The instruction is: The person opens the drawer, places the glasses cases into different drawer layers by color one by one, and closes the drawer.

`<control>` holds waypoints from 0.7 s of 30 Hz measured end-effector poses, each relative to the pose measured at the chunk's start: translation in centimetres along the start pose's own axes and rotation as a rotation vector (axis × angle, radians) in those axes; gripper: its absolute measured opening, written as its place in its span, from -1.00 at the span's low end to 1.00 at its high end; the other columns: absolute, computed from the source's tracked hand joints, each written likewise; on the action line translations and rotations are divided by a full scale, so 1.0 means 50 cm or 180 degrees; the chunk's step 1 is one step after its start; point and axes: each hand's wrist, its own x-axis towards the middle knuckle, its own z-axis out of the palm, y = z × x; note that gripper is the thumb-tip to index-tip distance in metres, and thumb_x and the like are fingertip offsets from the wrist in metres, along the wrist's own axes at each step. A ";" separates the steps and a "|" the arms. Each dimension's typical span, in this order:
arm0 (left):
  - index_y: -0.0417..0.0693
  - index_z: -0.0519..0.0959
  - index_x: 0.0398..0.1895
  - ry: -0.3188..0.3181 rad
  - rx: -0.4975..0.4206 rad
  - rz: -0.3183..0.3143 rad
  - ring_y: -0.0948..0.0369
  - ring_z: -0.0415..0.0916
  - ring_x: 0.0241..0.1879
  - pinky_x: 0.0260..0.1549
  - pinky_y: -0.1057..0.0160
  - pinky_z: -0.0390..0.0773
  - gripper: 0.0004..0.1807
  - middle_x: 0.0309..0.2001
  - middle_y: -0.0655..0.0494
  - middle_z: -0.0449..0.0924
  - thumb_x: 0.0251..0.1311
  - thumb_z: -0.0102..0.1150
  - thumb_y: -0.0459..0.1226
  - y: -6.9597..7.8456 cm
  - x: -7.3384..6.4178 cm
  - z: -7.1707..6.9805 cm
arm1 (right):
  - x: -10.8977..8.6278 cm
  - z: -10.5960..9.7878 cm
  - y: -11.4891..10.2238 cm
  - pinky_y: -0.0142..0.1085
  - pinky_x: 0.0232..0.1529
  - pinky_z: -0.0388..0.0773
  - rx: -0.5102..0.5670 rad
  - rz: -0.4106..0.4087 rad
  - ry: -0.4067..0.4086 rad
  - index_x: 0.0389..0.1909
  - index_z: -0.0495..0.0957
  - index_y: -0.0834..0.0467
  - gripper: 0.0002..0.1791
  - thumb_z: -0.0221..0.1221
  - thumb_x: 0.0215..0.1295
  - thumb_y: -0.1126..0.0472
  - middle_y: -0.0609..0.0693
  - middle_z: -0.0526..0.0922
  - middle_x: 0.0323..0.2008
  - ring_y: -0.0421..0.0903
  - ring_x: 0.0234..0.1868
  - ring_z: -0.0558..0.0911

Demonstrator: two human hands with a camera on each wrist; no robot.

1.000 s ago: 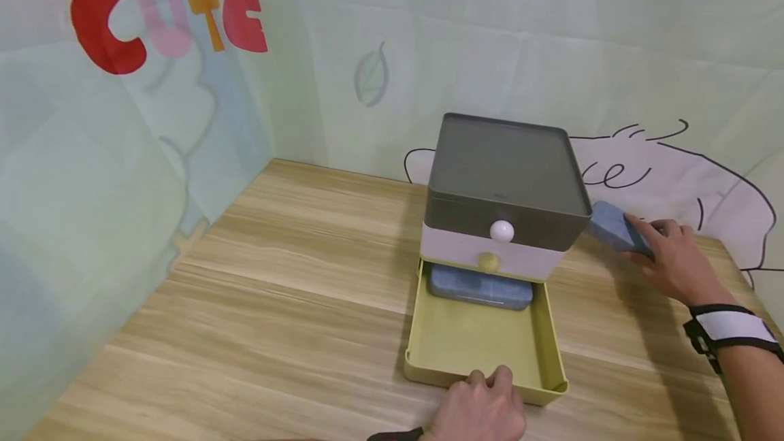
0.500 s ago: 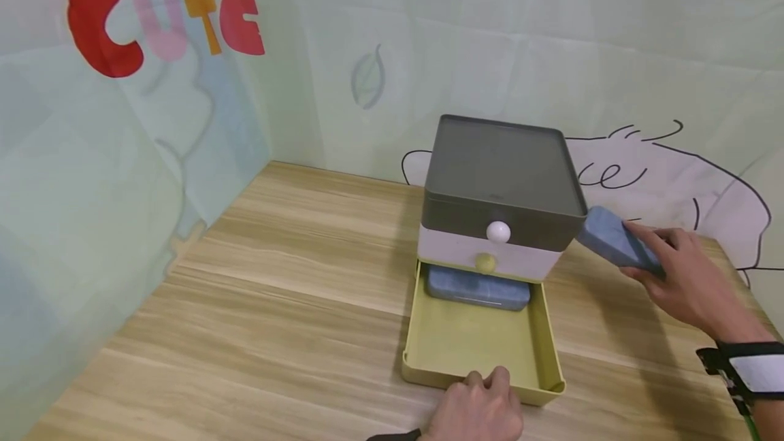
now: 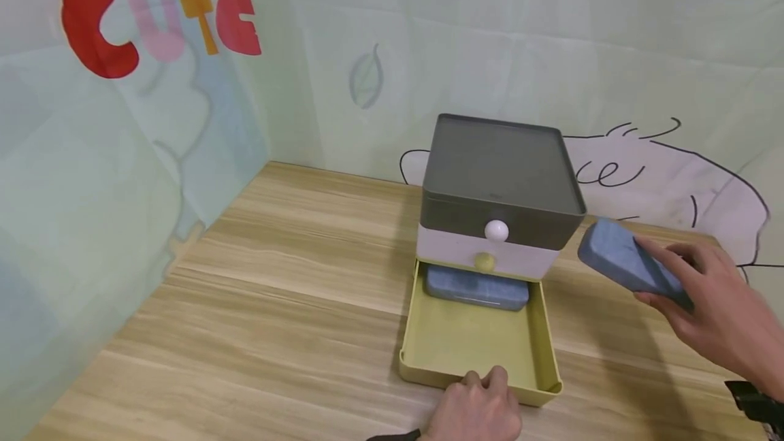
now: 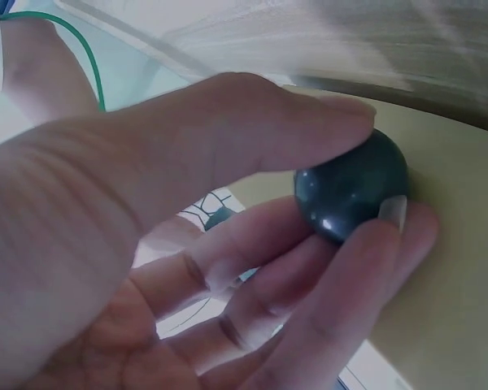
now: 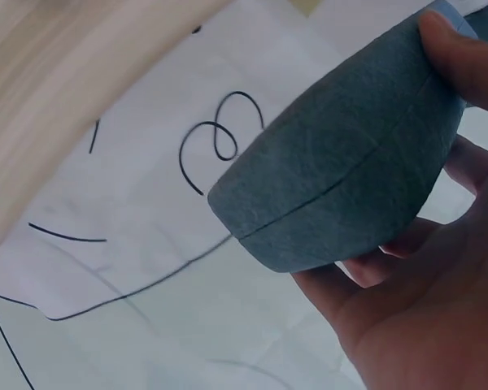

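Note:
My right hand point(image 3: 723, 298) grips a blue glasses case point(image 3: 631, 260) in the air to the right of a small drawer unit point(image 3: 505, 165). Thumb and fingers hold one end of it; the right wrist view shows a seam along its curved side. Below, my left hand point(image 3: 474, 410) is at the front of the pulled-out yellow drawer point(image 3: 471, 342). In the left wrist view, thumb and fingers pinch its dark round knob point(image 4: 354, 187). A second blue case point(image 3: 478, 288) lies at the back of that drawer, partly hidden under the unit.
Above the yellow drawer are a closed white drawer point(image 3: 447, 245) with a yellow knob and a closed grey one with a white knob point(image 3: 496, 231). The unit stands on a wood-grain table point(image 3: 294, 278). A printed cloth point(image 3: 490, 39) hangs behind and to the left.
My right hand has drawn the glasses case toward me and to the right, away from the unit's side. My left hand stays at the drawer front, and the drawer is pulled out as before.

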 end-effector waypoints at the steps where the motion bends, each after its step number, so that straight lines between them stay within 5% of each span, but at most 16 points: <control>1: 0.13 0.52 -0.74 0.0016 0.0009 -0.0015 0.38 0.12 -0.74 -0.87 0.47 0.20 -0.30 -0.54 0.21 0.38 0.18 -0.69 -0.51 0.000 0.000 0.000 | -0.004 -0.004 -0.004 0.19 -0.27 0.42 -0.0017 0.0034 -0.0026 0.51 0.31 0.01 -0.07 0.48 0.09 0.17 0.36 0.44 0.06 0.30 0.00 0.40; 12: 0.12 0.48 -0.77 0.0193 0.0074 -0.0090 0.39 0.12 -0.74 -0.87 0.46 0.22 -0.32 -0.55 0.22 0.35 0.19 -0.65 -0.52 -0.001 -0.004 0.006 | -0.027 -0.034 -0.068 -0.20 -0.29 0.42 0.0048 -0.0374 0.0085 0.41 0.45 -0.12 -0.07 0.56 -0.09 0.02 0.12 0.58 -0.01 0.06 -0.08 0.52; 21: 0.11 0.45 -0.80 0.0398 0.0065 -0.0145 0.38 0.09 -0.76 -0.88 0.44 0.19 -0.32 -0.56 0.22 0.34 0.25 -0.62 -0.53 0.002 -0.002 0.011 | -0.015 -0.027 -0.156 -0.27 -0.46 0.48 0.0142 -0.0588 -0.0084 0.40 0.46 -0.20 -0.12 0.54 -0.04 -0.06 -0.05 0.55 0.05 -0.09 -0.16 0.61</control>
